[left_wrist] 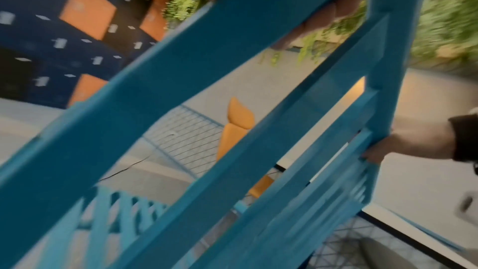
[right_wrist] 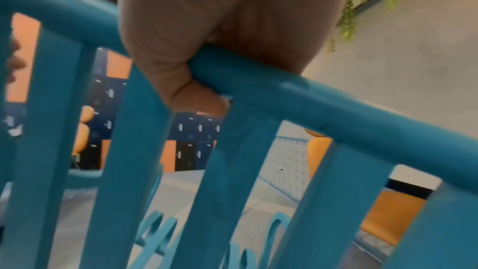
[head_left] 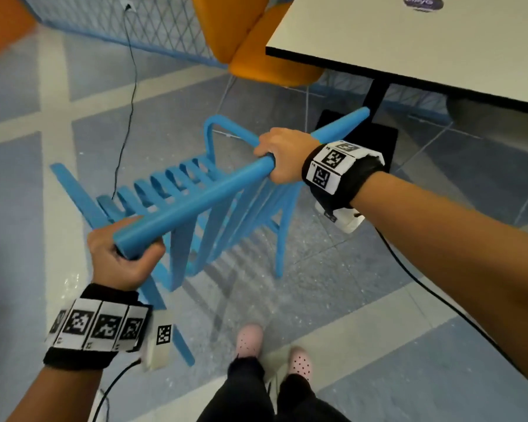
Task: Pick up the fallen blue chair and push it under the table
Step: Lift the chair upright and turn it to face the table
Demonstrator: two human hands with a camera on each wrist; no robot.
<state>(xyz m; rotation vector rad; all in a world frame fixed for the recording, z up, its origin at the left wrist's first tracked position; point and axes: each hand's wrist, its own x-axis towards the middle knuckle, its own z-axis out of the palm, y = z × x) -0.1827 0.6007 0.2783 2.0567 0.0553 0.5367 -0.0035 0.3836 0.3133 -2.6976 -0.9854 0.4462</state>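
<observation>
The blue slatted chair [head_left: 195, 190] stands tilted on the floor in front of me, left of the white table [head_left: 409, 41]. Both hands grip its round top rail. My left hand [head_left: 125, 257] is curled round the near end of the rail. My right hand [head_left: 279, 156] wraps the rail further along, close to the table's black pedestal [head_left: 375, 95]. In the left wrist view my fingers [left_wrist: 323, 13] curl over the blue chair [left_wrist: 181, 81], and my right hand [left_wrist: 413, 142] shows beyond. The right wrist view shows my right hand [right_wrist: 220, 38] clamped on the chair's rail [right_wrist: 336, 105] above its slats.
An orange chair [head_left: 256, 50] stands at the table's far side. A black cable [head_left: 128, 102] runs across the tiled floor behind the blue chair. My feet in pink shoes [head_left: 250, 339] are just behind it. A blue mesh fence [head_left: 134, 22] lines the back.
</observation>
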